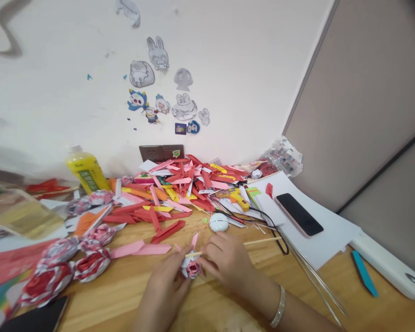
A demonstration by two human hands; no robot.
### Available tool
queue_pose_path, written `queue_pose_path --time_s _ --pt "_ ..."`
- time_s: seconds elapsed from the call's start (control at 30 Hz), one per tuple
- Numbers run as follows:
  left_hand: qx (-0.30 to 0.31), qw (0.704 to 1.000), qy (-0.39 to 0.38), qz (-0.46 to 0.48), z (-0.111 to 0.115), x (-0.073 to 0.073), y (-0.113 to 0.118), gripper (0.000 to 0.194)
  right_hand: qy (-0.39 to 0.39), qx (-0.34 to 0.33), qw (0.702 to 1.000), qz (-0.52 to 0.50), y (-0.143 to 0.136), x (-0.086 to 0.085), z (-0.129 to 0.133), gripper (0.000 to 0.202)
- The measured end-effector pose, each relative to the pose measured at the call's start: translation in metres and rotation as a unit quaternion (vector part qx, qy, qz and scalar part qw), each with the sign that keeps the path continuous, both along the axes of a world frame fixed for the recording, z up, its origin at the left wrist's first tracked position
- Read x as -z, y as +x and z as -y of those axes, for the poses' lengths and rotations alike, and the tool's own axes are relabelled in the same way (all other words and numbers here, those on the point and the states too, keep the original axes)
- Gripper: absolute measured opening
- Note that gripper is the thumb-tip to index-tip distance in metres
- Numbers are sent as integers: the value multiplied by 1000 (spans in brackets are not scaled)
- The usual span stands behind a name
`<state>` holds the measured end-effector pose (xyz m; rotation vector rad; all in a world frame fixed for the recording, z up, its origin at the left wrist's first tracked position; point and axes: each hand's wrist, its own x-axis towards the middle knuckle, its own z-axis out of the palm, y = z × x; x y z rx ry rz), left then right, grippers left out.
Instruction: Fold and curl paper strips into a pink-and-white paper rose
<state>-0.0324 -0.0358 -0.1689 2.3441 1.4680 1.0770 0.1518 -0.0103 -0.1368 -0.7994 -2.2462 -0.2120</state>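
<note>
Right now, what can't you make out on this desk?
All in the head view:
- Flower: its sides, behind fingers of the left hand and right hand.
- Stick: middle, covered by the right hand.
- Bottle: label text, blurred and small.
- Dark slab, lower left: cut off by the bottom edge; can't tell what it is.

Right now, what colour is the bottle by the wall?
The bottle is yellow, with a white cap; the head view shows it best.
</note>
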Motion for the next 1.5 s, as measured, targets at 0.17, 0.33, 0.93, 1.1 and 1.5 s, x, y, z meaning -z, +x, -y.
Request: queue_pose_path --time_s 0.17,0.33,0.93,1.1,1.5 --pt "2 1000 14 -9 0 1 1 32 -3 2 1000 2 0 -1 0 33" --pt "-4 999 43 -28 0 4 0 34 -8 11 1000 0 -1 -2 2 34" --pt "12 994 100 -41 0 7 0 40 75 8 989 130 -1 -5 9 11" --pt "11 989 137 -57 1 3 2 36 65 6 988 140 -2 -5 9 14" --pt "15 985 146 -90 2 -1 3 36 40 28 995 92 -3 8 7 19"
